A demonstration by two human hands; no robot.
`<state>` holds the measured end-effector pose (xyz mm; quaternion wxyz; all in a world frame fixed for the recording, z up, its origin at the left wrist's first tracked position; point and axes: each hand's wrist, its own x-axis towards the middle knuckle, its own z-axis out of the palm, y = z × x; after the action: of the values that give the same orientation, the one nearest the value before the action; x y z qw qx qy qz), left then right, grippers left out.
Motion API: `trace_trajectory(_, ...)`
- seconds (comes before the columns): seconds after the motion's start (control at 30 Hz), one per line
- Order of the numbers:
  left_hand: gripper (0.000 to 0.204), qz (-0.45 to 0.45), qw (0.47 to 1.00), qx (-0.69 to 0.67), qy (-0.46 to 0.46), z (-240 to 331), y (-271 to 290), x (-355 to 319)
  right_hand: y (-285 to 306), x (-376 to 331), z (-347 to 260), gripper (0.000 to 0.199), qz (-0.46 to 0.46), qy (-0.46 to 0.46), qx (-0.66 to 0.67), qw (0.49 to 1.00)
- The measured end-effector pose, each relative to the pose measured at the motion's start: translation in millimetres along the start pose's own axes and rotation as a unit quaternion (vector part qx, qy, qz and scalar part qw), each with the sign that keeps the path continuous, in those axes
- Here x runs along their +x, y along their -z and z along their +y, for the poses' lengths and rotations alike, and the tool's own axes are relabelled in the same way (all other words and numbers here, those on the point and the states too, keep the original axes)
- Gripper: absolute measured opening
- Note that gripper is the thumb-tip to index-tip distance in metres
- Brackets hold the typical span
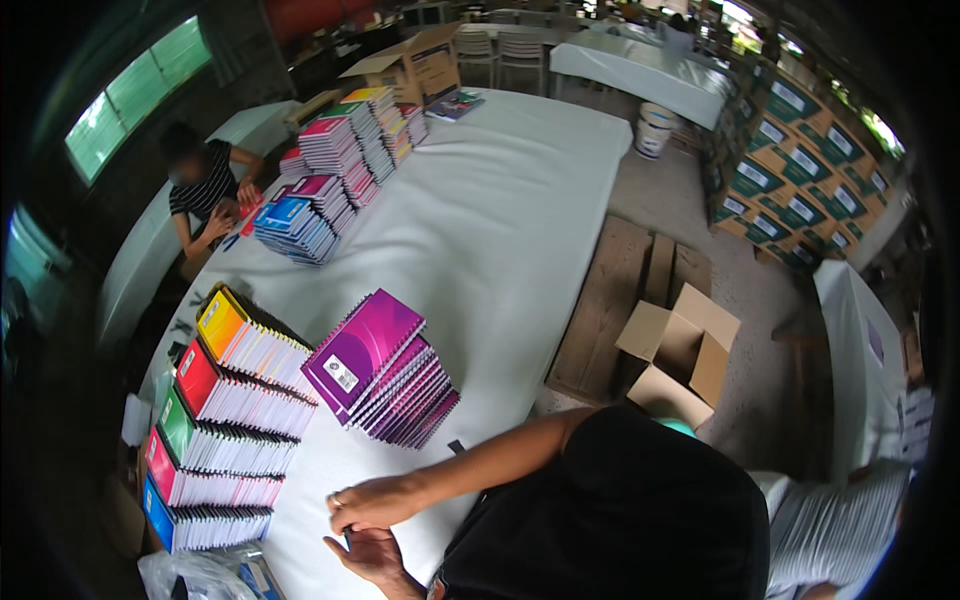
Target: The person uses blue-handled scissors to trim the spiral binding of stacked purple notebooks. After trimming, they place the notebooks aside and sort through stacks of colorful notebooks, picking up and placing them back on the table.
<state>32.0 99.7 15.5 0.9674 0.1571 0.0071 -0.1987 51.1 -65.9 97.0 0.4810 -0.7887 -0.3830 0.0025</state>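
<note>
My right hand (pixel 372 503), with a ring on one finger, reaches in over the white table. Its fingers are curled down toward my left hand (pixel 374 556), whose palm shows beneath with one digit stretched out. A small dark thing (pixel 347 538) shows between the two hands, too small to name. Beyond them stands a tilted stack of purple spiral notebooks (pixel 366 350), the top one with a white label. To the left, spiral notebooks lie in stepped piles: yellow (pixel 222 320), red (pixel 196 377), green (pixel 176 428), pink (pixel 160 467) and blue (pixel 158 514).
More notebook stacks (pixel 335 145) stand at the table's far left, where a co-worker (pixel 212 190) in a striped shirt sits. An open carton (pixel 690 350) rests by a wooden pallet (pixel 610 310) on the right. Stacked cartons (pixel 795 170) and a white bucket (pixel 653 130) stand farther back.
</note>
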Motion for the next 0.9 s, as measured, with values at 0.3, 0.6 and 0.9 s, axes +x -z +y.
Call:
trace_trajectory(0.3, 0.029, 0.129, 0.983, 0.015, 0.128, 36.6, 79.8, -35.3, -145.7, -14.3, 30.1, 0.035, 0.152, 0.009, -0.058, 0.987)
trace_trajectory(0.6, 0.021, 0.214, 0.939, 0.089, -0.254, 223.6, 21.0, -76.7, -170.5, -38.9, 50.8, 0.04, 0.109, -0.15, -0.103, 0.977)
trace_trajectory(0.9, 0.029, 0.376, 0.256, 0.6, -0.658, 443.8, -31.1, -75.0, -169.8, -35.3, 49.9, 0.037, 0.085, -0.144, -0.088, 0.982)
